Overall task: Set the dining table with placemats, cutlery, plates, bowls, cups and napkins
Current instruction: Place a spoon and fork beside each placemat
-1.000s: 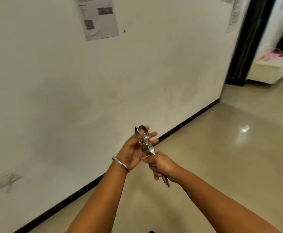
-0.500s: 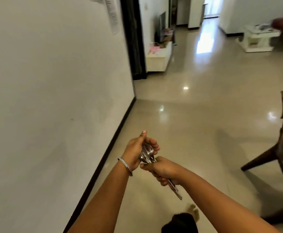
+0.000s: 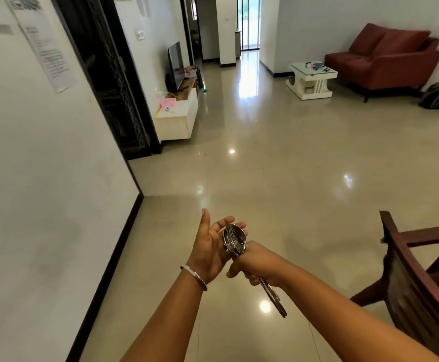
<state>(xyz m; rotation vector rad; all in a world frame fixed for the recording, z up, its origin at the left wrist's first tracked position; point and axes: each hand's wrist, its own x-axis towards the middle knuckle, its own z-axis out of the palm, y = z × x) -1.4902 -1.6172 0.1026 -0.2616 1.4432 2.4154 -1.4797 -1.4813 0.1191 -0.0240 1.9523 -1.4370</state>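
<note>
The right hand (image 3: 259, 265) covers the middle of a bundle of cutlery (image 3: 235, 241), its pieces too overlapped to count. A wooden chair (image 3: 419, 286) at near right is cut off by the frame edge. Wall papers (image 3: 48, 56) at far left are too blurred to read.

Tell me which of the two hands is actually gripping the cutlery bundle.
The right hand: its fingers curl round the handles of the cutlery bundle. The left hand, the one with the bracelet, is spread open beside the spoon bowls.
</note>
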